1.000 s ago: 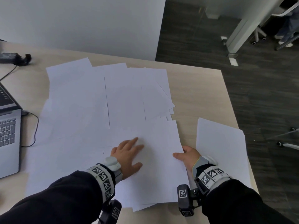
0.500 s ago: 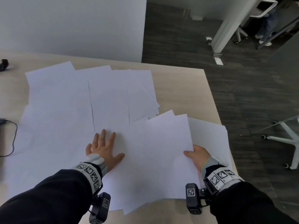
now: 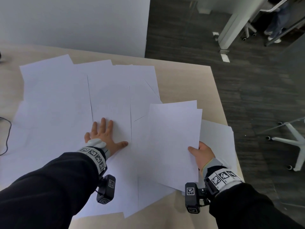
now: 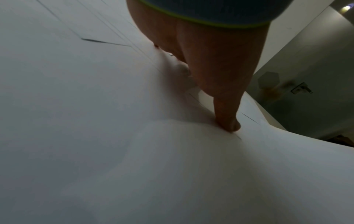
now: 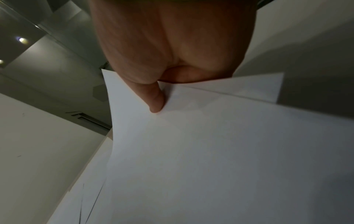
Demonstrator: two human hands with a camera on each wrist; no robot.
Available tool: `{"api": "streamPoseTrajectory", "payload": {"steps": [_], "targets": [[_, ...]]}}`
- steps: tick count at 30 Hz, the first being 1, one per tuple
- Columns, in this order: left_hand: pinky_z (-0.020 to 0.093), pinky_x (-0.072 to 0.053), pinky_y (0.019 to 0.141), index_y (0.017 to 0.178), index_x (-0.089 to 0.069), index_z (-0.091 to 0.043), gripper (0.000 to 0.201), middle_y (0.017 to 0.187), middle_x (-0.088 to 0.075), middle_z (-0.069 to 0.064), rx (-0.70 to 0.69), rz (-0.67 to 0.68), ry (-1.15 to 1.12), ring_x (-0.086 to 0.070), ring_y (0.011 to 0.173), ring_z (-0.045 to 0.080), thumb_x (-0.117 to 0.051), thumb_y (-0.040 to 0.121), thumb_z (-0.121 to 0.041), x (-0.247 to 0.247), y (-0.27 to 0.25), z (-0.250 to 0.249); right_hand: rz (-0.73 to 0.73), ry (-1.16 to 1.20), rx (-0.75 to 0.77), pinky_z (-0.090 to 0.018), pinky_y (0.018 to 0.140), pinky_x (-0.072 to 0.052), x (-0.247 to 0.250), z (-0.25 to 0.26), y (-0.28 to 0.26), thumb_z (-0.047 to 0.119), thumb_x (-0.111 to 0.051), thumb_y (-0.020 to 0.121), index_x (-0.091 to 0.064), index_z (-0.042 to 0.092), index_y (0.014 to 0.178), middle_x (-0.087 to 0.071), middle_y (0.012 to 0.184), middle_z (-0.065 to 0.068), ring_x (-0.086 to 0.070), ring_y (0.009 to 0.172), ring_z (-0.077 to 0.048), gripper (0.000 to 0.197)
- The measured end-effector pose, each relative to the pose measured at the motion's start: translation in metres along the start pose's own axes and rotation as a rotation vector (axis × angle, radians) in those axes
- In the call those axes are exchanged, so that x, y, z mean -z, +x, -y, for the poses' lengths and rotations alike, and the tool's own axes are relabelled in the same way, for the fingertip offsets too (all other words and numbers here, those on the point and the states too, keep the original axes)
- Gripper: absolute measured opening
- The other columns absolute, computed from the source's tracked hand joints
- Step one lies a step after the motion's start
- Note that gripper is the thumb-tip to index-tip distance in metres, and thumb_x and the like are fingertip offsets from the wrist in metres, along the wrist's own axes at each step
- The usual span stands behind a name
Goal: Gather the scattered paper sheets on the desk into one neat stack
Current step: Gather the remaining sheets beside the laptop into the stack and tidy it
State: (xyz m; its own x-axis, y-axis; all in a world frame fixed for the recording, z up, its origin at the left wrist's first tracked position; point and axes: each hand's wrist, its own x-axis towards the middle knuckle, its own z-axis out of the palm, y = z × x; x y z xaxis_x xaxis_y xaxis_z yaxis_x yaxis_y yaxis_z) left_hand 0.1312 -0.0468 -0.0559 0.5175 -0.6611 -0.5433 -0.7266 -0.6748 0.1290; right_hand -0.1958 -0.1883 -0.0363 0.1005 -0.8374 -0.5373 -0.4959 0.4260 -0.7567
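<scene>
Left hand: the left hand [image 3: 103, 135] lies flat on the scattered sheets [image 3: 66, 100], fingers straight and spread, thumb out to the right; in the left wrist view the thumb tip [image 4: 229, 125] presses into the paper and dents it
Right hand: the right hand [image 3: 202, 154] pinches the right edge of a small bundle of sheets [image 3: 171, 142], thumb on top, the other fingers hidden beneath; the right wrist view shows the thumb [image 5: 155, 100] clamped on the top sheet
Grip state: left spread and pressing; right pinching the bundle
Held bundle: at least two sheets, slightly fanned at the far edge, tilted up off the bench at the near right
Scattered sheets: white, overlapping, covering most of the bench [image 3: 184, 83] from the far left across to the middle, lying flat
Right pile: more sheets [image 3: 217, 139] lie flat under and to the right of the held bundle, close to the bench's right edge
Cable: a dark cable [image 3: 6, 138] loops at the left edge
Beyond the bench: dark floor [image 3: 247, 96] to the right, with a white chair base [image 3: 292, 141]
</scene>
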Motion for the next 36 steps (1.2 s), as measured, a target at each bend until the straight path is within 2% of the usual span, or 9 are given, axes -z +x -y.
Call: {"api": "streamPoseTrajectory", "payload": {"steps": [7, 13, 16, 18, 22, 24, 27, 29, 36], "targets": [[0.049, -0.011, 0.121, 0.156, -0.006, -0.04, 0.092, 0.167, 0.003, -0.016, -0.024, -0.079, -0.087, 0.003, 0.154, 0.019, -0.051, 0.082, -0.074, 0.002, -0.008, -0.001, 0.03, 0.078, -0.013, -0.049, 0.097, -0.051, -0.019, 0.004, 0.003, 0.004, -0.062, 0.091, -0.066, 0.022, 0.098, -0.07, 0.106, -0.01, -0.066, 0.103, -0.034, 0.02], [0.047, -0.02, 0.118, 0.15, -0.032, -0.04, 0.072, 0.159, -0.03, -0.019, -0.094, -0.128, -0.14, -0.019, 0.15, 0.013, -0.044, 0.087, -0.072, 0.011, -0.01, -0.006, 0.035, 0.138, -0.019, -0.047, 0.097, -0.05, -0.031, 0.014, 0.005, 0.002, -0.06, 0.091, -0.066, 0.017, 0.104, -0.069, 0.112, -0.013, -0.064, 0.096, -0.028, 0.02], [0.048, -0.016, 0.119, 0.151, -0.032, -0.041, 0.074, 0.162, -0.023, -0.021, -0.198, -0.088, -0.134, -0.012, 0.152, 0.011, -0.043, 0.086, -0.075, 0.009, -0.023, -0.023, 0.064, 0.179, -0.041, -0.043, 0.095, -0.051, -0.039, 0.017, 0.003, 0.006, -0.058, 0.093, -0.066, 0.017, 0.1, -0.069, 0.112, -0.013, -0.064, 0.09, -0.025, 0.016], [0.046, -0.012, 0.12, 0.15, -0.032, -0.043, 0.075, 0.164, -0.017, -0.02, -0.282, -0.059, -0.122, -0.005, 0.153, 0.01, -0.044, 0.085, -0.078, 0.003, -0.036, -0.038, 0.077, 0.131, -0.054, -0.044, 0.098, -0.049, -0.045, 0.02, 0.001, 0.025, -0.059, 0.093, -0.067, 0.021, 0.1, -0.067, 0.117, -0.014, -0.064, 0.095, -0.027, 0.011], [0.042, -0.005, 0.121, 0.151, -0.029, -0.044, 0.089, 0.165, -0.01, -0.019, -0.421, 0.032, -0.106, 0.003, 0.154, 0.01, -0.047, 0.075, -0.086, -0.017, -0.057, -0.063, 0.111, 0.023, -0.182, -0.046, 0.112, -0.034, -0.051, 0.021, 0.002, 0.08, -0.047, 0.076, -0.053, 0.022, 0.135, -0.056, 0.125, -0.001, -0.052, 0.122, -0.027, 0.082], [0.044, -0.002, 0.121, 0.154, -0.02, -0.044, 0.102, 0.166, -0.004, -0.019, -0.476, 0.097, -0.052, 0.005, 0.153, 0.01, -0.045, 0.068, -0.092, -0.028, -0.063, -0.069, 0.137, 0.061, -0.209, -0.046, 0.114, -0.032, -0.054, 0.019, 0.001, 0.09, -0.051, 0.06, -0.052, 0.023, 0.135, -0.052, 0.12, 0.001, -0.049, 0.12, -0.022, 0.101], [0.043, 0.001, 0.123, 0.156, -0.01, -0.044, 0.107, 0.166, 0.003, -0.019, -0.555, 0.152, -0.007, 0.011, 0.153, 0.009, -0.046, 0.068, -0.093, -0.04, -0.065, -0.071, 0.126, 0.065, -0.151, -0.046, 0.104, -0.046, -0.057, 0.01, -0.003, 0.041, -0.069, 0.087, -0.065, 0.013, 0.114, -0.066, 0.114, 0.002, -0.062, 0.107, -0.021, 0.039], [0.042, 0.002, 0.122, 0.156, -0.007, -0.045, 0.107, 0.166, 0.006, -0.018, -0.548, 0.129, -0.039, 0.012, 0.152, 0.008, -0.049, 0.07, -0.09, -0.04, -0.064, -0.066, 0.107, 0.041, -0.125, -0.05, 0.097, -0.051, -0.056, 0.003, -0.001, 0.015, -0.068, 0.089, -0.07, 0.012, 0.105, -0.073, 0.103, -0.007, -0.068, 0.098, -0.03, 0.016], [0.055, 0.009, 0.121, 0.15, 0.024, -0.047, 0.138, 0.156, 0.041, -0.01, -0.297, 0.064, 0.074, 0.034, 0.146, 0.019, -0.051, 0.047, -0.099, -0.038, -0.064, -0.021, 0.065, -0.033, -0.083, -0.044, 0.096, -0.05, -0.038, -0.006, 0.005, 0.005, -0.06, 0.092, -0.065, 0.009, 0.114, -0.068, 0.105, -0.011, -0.063, 0.096, -0.029, 0.023]]}}
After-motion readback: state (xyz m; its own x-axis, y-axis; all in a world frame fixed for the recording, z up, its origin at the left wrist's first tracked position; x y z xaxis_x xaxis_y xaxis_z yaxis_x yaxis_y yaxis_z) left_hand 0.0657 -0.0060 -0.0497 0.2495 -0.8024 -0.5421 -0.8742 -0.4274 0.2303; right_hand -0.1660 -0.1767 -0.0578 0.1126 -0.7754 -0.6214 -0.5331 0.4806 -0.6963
